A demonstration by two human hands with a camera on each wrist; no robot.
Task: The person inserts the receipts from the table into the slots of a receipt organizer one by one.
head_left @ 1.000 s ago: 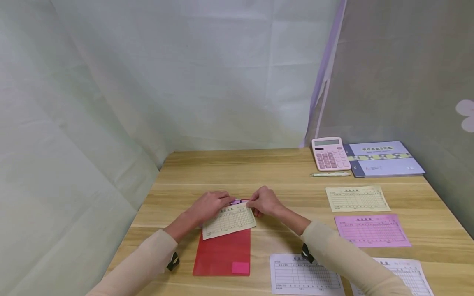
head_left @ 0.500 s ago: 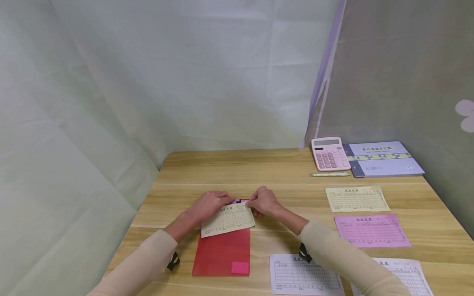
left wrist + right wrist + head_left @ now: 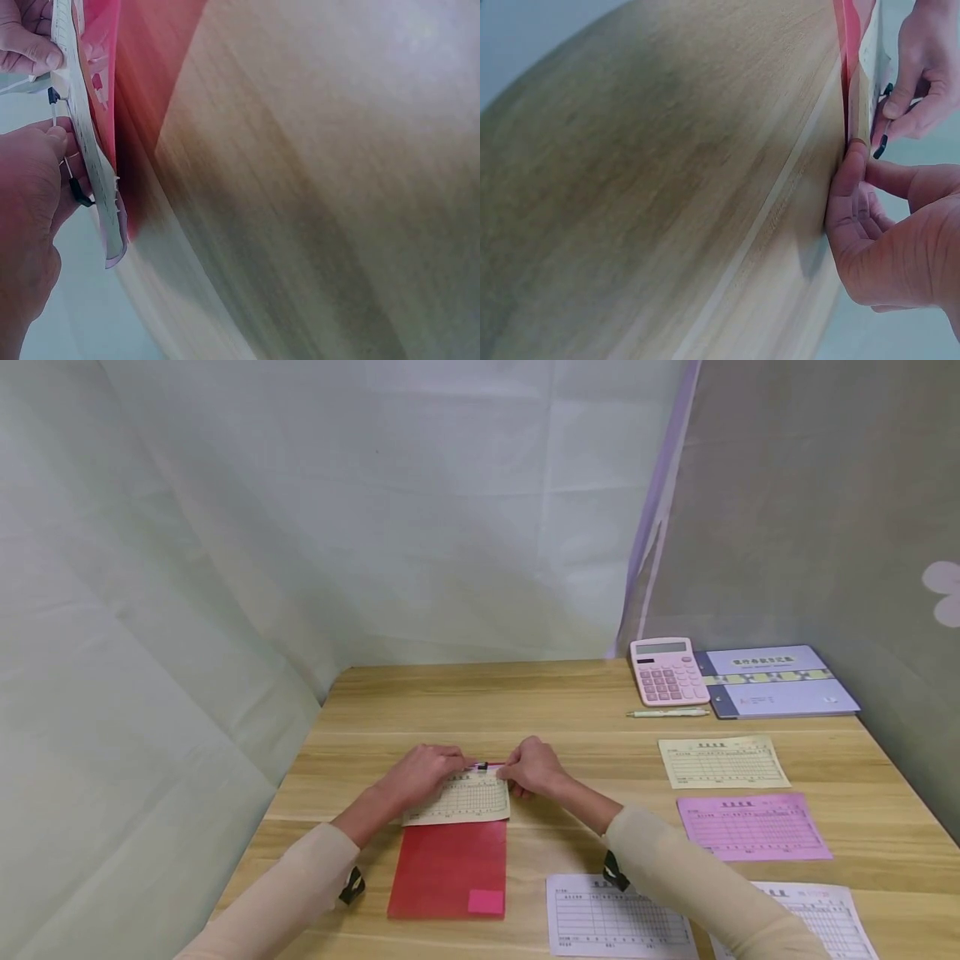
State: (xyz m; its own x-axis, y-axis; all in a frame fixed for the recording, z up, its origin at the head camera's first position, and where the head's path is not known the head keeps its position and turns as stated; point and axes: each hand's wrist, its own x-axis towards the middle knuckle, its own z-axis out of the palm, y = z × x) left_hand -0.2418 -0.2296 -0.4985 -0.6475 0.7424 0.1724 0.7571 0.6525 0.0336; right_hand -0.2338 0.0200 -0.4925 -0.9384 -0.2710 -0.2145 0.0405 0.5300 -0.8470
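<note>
In the head view a cream printed form (image 3: 467, 802) lies over the top of a red clipboard-style folder (image 3: 448, 868), its edges nearly square with it. My left hand (image 3: 422, 774) is at the form's upper left; the left wrist view shows its thumb and fingers pinching the wire of a clip with black ends (image 3: 80, 193) at the folder's top. My right hand (image 3: 536, 768) pinches the form's upper right corner between thumb and index finger, close up in the right wrist view. The left hand hides the form's upper left corner.
To the right lie another cream form (image 3: 723, 762), a pink form (image 3: 753, 828) and two white forms (image 3: 618, 935), partly under the right sleeve. A pink calculator (image 3: 670, 672), a pen (image 3: 667, 713) and a blue-spined account book (image 3: 780, 683) are at the back right of the wooden table (image 3: 480, 702).
The cream form has turned from a slant to nearly straight, and its lower edge has moved up the folder. Both hands stay almost in place.
</note>
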